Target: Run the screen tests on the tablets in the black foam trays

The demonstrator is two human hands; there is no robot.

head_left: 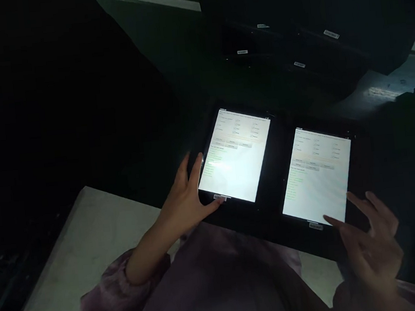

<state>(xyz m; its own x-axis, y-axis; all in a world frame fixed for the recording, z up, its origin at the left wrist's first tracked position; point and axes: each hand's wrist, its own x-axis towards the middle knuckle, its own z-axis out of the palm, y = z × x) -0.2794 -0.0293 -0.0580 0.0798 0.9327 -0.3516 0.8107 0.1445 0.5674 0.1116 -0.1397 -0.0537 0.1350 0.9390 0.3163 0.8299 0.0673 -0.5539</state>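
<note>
- We are looking down in a very dark room at two lit tablets lying side by side on a dark surface, each showing a form with checkboxes and green text too small to read.
- Our left hand (186,196) is gripping the lower left corner of the left tablet (234,155), with fingers resting along its left edge and the thumb pressing near the bottom edge of the screen.
- Our right hand (372,242) is hovering loose at the lower right corner of the right tablet (317,174), grasping nothing, with one fingertip just at the screen's bottom edge.
- Both tablets are resting near the front edge of the dark surface (272,217), just beyond our purple sleeves (110,292).
- We are judging that a stray thumb or fingertip on the glass could be ticking a wrong box, since both hands are sitting right at the screen borders.
- We are also judging that a push could be sliding a tablet off the near edge toward our lap.
- A narrow dark gap is separating the tablets; open room is lying to the left over the pale floor (77,246).
- Dark shelves with small white labels (331,34) are crowding the far side.
</note>
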